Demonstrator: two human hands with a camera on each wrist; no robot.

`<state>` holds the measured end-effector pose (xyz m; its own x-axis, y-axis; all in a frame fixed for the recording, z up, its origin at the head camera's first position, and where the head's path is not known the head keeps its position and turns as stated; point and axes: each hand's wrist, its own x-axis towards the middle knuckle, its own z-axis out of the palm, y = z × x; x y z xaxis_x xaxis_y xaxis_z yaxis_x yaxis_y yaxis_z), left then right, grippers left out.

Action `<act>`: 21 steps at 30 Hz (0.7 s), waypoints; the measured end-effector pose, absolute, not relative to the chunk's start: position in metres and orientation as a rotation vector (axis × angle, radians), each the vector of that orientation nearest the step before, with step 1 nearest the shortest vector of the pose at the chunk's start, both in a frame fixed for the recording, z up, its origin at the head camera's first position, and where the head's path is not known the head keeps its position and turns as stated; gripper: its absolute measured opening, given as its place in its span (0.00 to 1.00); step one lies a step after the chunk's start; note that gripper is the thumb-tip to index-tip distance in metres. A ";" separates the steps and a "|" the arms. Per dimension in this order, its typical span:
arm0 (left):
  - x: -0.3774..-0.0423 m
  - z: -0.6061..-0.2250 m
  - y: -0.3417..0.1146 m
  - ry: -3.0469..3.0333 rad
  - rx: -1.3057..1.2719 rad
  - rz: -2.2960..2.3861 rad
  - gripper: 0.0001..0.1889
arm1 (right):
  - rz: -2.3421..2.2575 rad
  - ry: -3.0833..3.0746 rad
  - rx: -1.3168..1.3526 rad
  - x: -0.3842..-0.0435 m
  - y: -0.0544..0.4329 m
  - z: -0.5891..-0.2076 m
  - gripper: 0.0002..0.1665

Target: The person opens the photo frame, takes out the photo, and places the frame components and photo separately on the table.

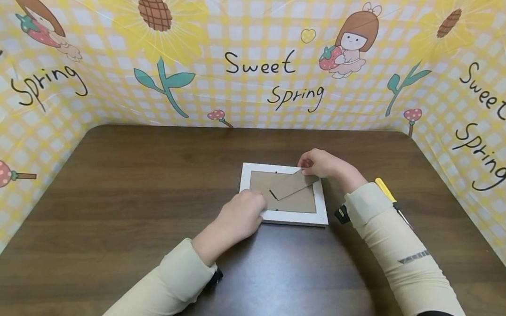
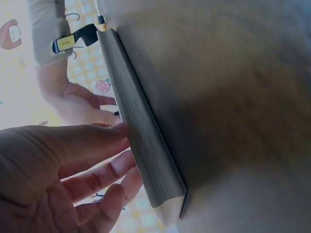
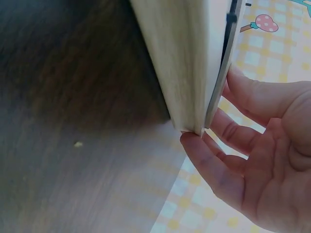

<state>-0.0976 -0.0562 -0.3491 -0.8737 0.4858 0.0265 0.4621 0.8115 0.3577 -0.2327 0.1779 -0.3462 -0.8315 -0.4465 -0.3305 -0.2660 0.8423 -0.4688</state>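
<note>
A white picture frame [image 1: 295, 217] lies face down on the table, its brown backing board [image 1: 261, 180] upward. Slanting across the board is a flat easel stand [image 1: 295, 185], which reaches over the frame's upper right corner. My left hand [image 1: 238, 217] grips the frame's lower left part; in the left wrist view its thumb [image 2: 99, 141] presses the moulded edge. At the far right corner, my right hand [image 1: 321, 163] pinches the stand's outer end. The right wrist view shows a fingertip [image 3: 190, 141] touching the frame's corner and a narrow gap between stand and frame.
A screwdriver with a yellow handle [image 1: 384, 189] lies on the dark wooden table [image 1: 111, 206], partly behind the right forearm. A yellow checked cloth [image 1: 248, 40] with printed flowers and lettering hangs around the table's back and sides.
</note>
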 end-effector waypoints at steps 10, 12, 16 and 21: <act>-0.107 -0.343 -0.066 2.946 0.746 0.469 0.19 | -0.541 2.587 -0.505 -0.224 0.179 -0.345 0.10; -0.108 -0.342 -0.068 2.930 0.754 0.458 0.18 | -0.530 2.582 -0.504 -0.222 0.179 -0.345 0.10; -0.111 -0.341 -0.072 2.880 0.734 0.468 0.14 | -0.514 2.567 -0.513 -0.218 0.180 -0.344 0.08; -0.114 -0.340 -0.075 2.838 0.699 0.473 0.15 | -0.494 2.567 -0.505 -0.211 0.179 -0.343 0.07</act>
